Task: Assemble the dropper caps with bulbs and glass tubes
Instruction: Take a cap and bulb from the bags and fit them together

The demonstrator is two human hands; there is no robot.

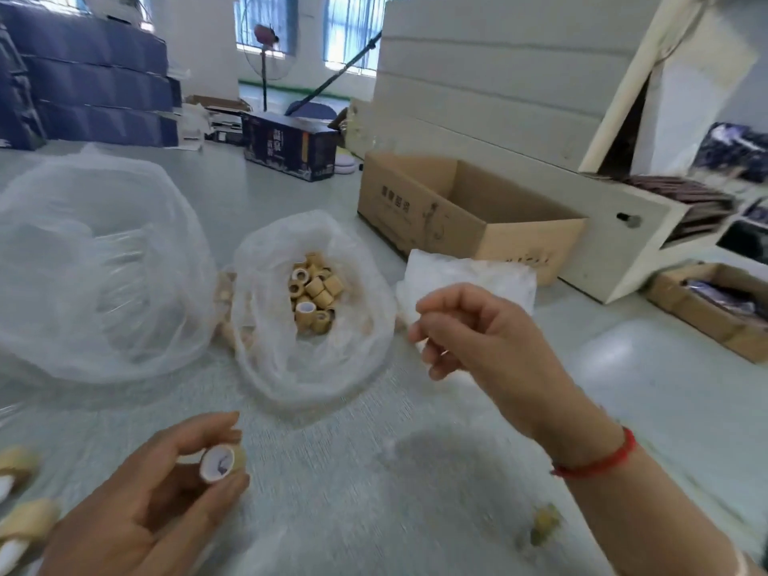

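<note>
The left hand (145,500), near the floor's front edge, pinches a tan bamboo dropper cap with a white liner (222,463) between thumb and fingertips. The right hand (478,338) is raised with fingers curled; whether its grip holds anything cannot be told. Between them, further back, a clear plastic bag (311,367) holds loose tan bamboo caps (313,293). Assembled caps with white bulbs (20,530) lie at the front left corner

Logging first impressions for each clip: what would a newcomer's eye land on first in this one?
Probably the open plastic bag at centre, with a heap of tan wooden dropper caps inside. Next, the left hand at bottom left, pinching a single cap with its white-lined opening facing the camera, and the right hand, raised beside the bag with fingers curled; whether it holds anything is unclear. An open cardboard box sits behind.
</note>
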